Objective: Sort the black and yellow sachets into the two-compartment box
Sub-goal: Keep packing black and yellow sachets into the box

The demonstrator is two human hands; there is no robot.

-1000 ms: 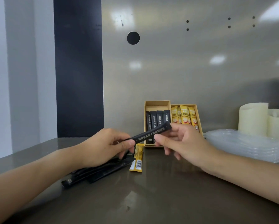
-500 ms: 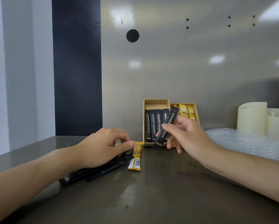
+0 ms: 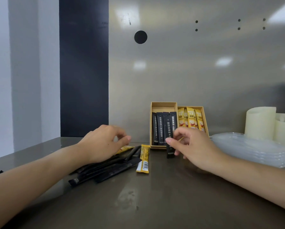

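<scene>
While our right hand [image 3: 190, 146] pinches a black sachet [image 3: 169, 138] between thumb and fingers, that sachet stands nearly upright, its top over the left compartment of the two-compartment box [image 3: 164, 104] and its bottom end hanging in front of the box's near wall, just above the table [image 3: 155, 204]. We see other black sachets [image 3: 159, 128] already standing side by side in that left compartment, and yellow sachets [image 3: 192, 120] leaning together in the right compartment. The box sits toward the far edge of the table, against the metal back panel [image 3: 188, 71].

Our left hand [image 3: 103, 142] hovers above the loose pile, fingers curled with thumb and forefinger close together; we cannot tell whether it grips anything. Beneath and beside it, a heap of black sachets [image 3: 108, 169] lies flat on the table, fanned toward the left edge. One loose yellow sachet [image 3: 143, 158] lies flat just right of the heap, between the two hands, its barcode end toward us. The tip of another yellow sachet [image 3: 126, 148] peeks out from under the left hand.

Toward the right edge of the table, a stack of clear plastic lids [image 3: 254, 149] rests near the box, and two cream-coloured cylinders [image 3: 260, 123] stand behind it near the far right corner.
</scene>
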